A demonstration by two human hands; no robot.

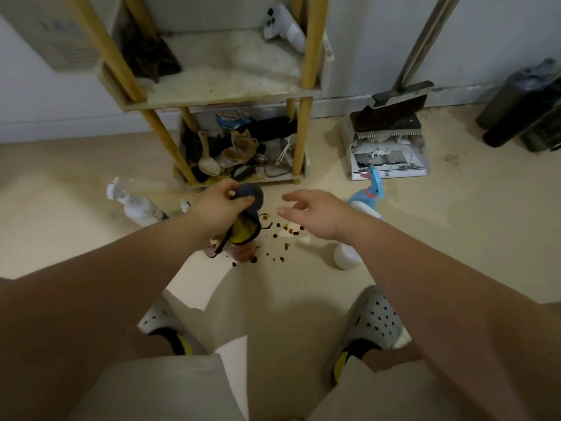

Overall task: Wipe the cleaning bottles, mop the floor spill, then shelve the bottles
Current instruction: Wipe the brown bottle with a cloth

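My left hand [218,202] grips a grey and yellow cloth [247,220] that hangs down over the floor. Dark brown drops of the spill [280,238] dot the beige floor below it, with a bigger smear at the cloth's lower end. My right hand [309,212] hovers open above the spill, fingers spread, holding nothing. A white spray bottle [136,205] lies on the floor to the left. A blue spray bottle [368,196] stands behind my right wrist. A white bottle [346,256] lies under my right forearm, partly hidden.
A yellow-framed shelf [218,95] stands straight ahead, its lower tier crammed with clutter. A dustpan and brush [388,138] lean against the wall at right, dark containers [522,110] beyond them. My feet in grey perforated slippers [373,323] are just below the spill.
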